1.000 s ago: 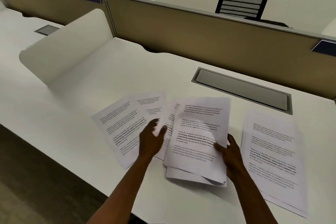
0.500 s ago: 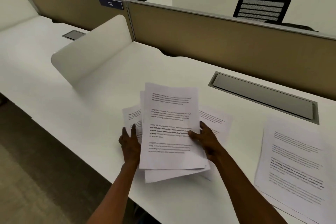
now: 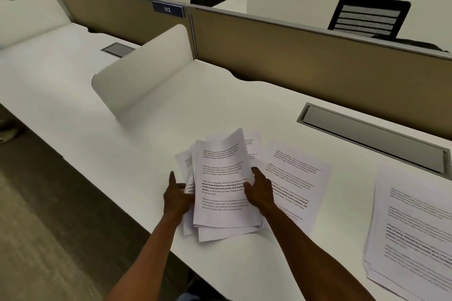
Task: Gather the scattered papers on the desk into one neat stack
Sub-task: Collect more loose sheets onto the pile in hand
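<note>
The left hand [image 3: 177, 199] and right hand [image 3: 260, 194] each clasped a long side edge of a loose bundle of printed sheets [image 3: 221, 186], lifted slightly at the near edge of the white tabletop [image 3: 171, 110]. The bundle's long axis ran from 6 toward 12 o'clock, its far end curling up; the lower sheets fanned out unevenly at 6 o'clock. A single printed sheet [image 3: 297, 178] lay flat just beside it at 3 o'clock, and a thicker paper pile [image 3: 413, 234] sat further out at 4 o'clock. The paper looked light, limp and slippery, so pinching both long edges and tapping the short edge down would probably square it
</note>
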